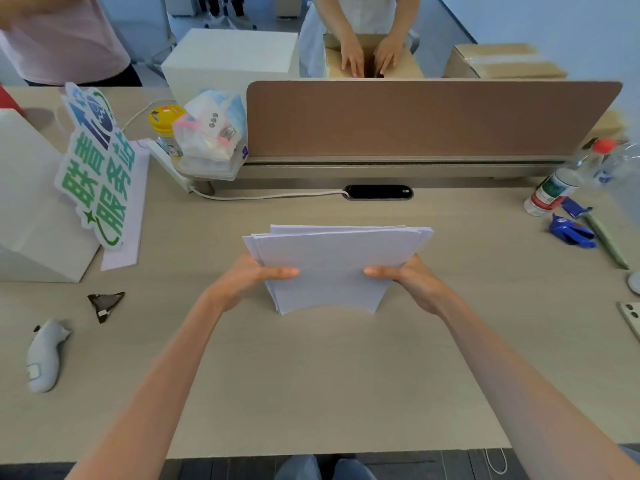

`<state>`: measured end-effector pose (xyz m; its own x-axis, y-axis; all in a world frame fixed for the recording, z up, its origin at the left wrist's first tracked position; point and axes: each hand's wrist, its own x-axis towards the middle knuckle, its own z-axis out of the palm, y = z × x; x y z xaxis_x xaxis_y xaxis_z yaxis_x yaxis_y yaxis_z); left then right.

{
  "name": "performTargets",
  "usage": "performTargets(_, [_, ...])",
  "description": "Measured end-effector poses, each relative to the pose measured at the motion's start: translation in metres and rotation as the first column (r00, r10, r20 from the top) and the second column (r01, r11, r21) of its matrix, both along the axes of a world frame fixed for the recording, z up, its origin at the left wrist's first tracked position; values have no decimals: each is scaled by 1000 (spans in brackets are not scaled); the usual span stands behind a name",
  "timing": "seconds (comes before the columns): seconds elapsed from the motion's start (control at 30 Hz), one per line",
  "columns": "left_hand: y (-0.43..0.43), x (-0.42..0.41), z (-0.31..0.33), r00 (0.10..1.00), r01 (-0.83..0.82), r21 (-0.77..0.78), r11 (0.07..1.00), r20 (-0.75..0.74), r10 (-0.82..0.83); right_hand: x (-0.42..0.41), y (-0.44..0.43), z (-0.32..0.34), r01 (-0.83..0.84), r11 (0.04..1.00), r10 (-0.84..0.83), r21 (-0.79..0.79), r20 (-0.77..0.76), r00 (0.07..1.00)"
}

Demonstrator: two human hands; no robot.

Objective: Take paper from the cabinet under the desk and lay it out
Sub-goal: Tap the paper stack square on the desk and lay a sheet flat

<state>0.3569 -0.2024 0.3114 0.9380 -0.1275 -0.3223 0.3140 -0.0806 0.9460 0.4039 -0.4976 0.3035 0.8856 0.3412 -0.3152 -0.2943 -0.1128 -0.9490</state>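
**deskguy:** Gripping the stack of paper (332, 265) from both sides right now. The left hand (242, 282) has its thumb pressed flat on the front sheet and the other fingers are hidden behind; the right hand (412, 282) mirrors it on the opposite edge. The bottom edge of the stack touches the desk (329, 375), and the stack is held roughly upright, leaning away from me.

**paperfan:** how does the paper look?

**deskguy:** Plain white, matte, no print I can see. The sheets aren't squared up, so the top corners fan out a bit, with a few edges peeking past each other. The lower part between the thumbs bows slightly.

**paperfan:** and around the hands?

**deskguy:** Pale wood-grain laminate under them. Beyond the fingertips there's a black oval cable port (378, 192), then a brown divider panel (426, 119). Well off to the left of the left hand sit a grey plastic controller (43, 355) and a dark crumpled triangular wrapper (105, 304). Far right of the right hand there's a clear plastic bottle (554, 190) and blue wrappers (571, 233).
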Motion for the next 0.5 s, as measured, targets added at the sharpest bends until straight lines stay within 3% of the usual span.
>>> performTargets(0.17, [-12,3,17,999,41,39,998,22,-42,5,2,14,-90,996,90,-28,12,996])
performTargets(0.5, [-22,1,22,983,-130,-8,991,131,130,6,7,16,-117,991,117,-67,-7,993])
